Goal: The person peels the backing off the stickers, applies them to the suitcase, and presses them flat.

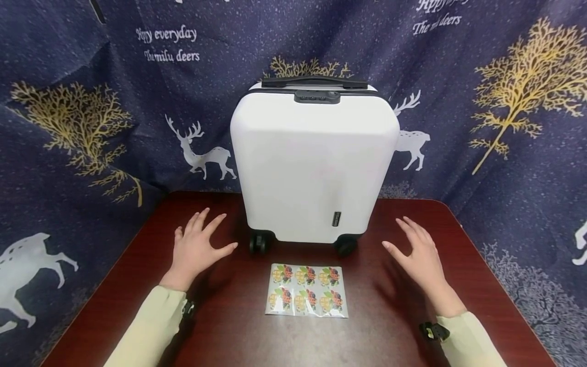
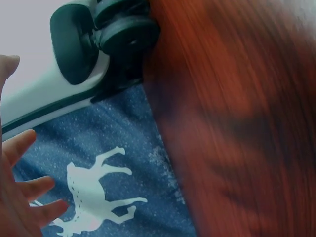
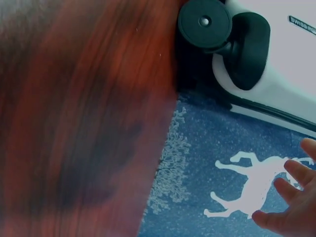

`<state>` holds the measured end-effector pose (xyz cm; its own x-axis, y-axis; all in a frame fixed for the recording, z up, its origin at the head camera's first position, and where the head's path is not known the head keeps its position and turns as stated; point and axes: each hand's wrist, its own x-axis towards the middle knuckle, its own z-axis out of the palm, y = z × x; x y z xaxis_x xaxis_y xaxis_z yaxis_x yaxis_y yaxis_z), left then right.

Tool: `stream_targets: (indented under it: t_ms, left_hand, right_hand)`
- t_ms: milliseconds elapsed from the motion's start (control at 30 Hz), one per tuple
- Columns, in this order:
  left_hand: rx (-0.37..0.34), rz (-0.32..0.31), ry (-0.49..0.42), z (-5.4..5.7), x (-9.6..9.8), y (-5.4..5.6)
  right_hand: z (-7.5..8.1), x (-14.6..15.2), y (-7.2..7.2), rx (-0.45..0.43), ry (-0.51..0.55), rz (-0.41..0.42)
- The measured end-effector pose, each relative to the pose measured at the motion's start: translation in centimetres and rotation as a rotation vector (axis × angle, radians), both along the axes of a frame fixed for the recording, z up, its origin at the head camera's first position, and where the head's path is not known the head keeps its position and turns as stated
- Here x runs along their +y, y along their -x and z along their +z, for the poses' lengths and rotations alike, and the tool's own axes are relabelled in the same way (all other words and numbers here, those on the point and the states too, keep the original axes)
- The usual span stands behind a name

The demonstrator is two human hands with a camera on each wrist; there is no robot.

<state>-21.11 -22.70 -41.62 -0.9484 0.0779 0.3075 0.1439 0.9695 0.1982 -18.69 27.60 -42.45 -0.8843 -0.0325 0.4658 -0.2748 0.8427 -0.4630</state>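
Observation:
A white hard-shell suitcase [image 1: 316, 163] stands upright on its wheels at the back of the table. In front of it lies a flat sheet of stickers [image 1: 306, 290] printed with fruit in two rows. To the left of the suitcase, my left hand [image 1: 194, 250] hovers with fingers spread and holds nothing. My right hand [image 1: 419, 257] is raised on the other side, its fingers extended and apart from the suitcase. A black wheel [image 2: 128, 37] shows near the left hand in the left wrist view, and another wheel [image 3: 205, 22] in the right wrist view.
The dark red wooden table [image 1: 220, 326] carries the suitcase and the stickers. Behind it hangs a blue cloth [image 1: 202, 92] with white deer and golden trees. On top of the suitcase are a black carry handle [image 1: 314, 81] and a combination lock [image 1: 317, 97].

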Motion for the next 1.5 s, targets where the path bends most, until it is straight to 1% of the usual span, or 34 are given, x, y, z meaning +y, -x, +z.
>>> stream_targets:
  t_ms: [233,433,633,867,967,1200,1367,1500]
  left_hand:
    - [0.021,-0.050,-0.041,-0.2,0.9,-0.5]
    - [-0.016,-0.068,-0.065,-0.2,1.6,-1.1]
    - [-0.043,-0.097,-0.100,-0.4,2.4,-1.6]
    - [-0.134,-0.130,-0.185,-0.4,3.2,-2.2]
    - [-0.174,-0.138,-0.207,-0.4,3.6,-2.3]
    - [-0.237,-0.132,-0.251,-0.6,4.3,-2.4]
    - [-0.291,-0.150,-0.322,-0.8,4.7,-2.3]
    - [-0.339,-0.166,-0.391,-1.1,5.1,-2.3]
  right_hand:
    - [-0.8,-0.6,-0.6,-0.001,0.048,0.080]
    - [-1.2,-1.3,-1.3,-0.003,0.080,0.123]
    - [-1.1,-2.0,-2.2,-0.060,0.075,0.141]
    - [-0.9,-3.5,-2.7,-0.119,0.083,0.165]
    - [-0.8,-4.1,-2.8,-0.137,0.092,0.172]
    - [-1.0,-5.5,-2.9,-0.175,0.086,0.205]
    - [-0.8,-6.6,-2.9,-0.198,0.078,0.235]
    - [-1.0,-7.5,-2.8,-0.197,0.081,0.262]
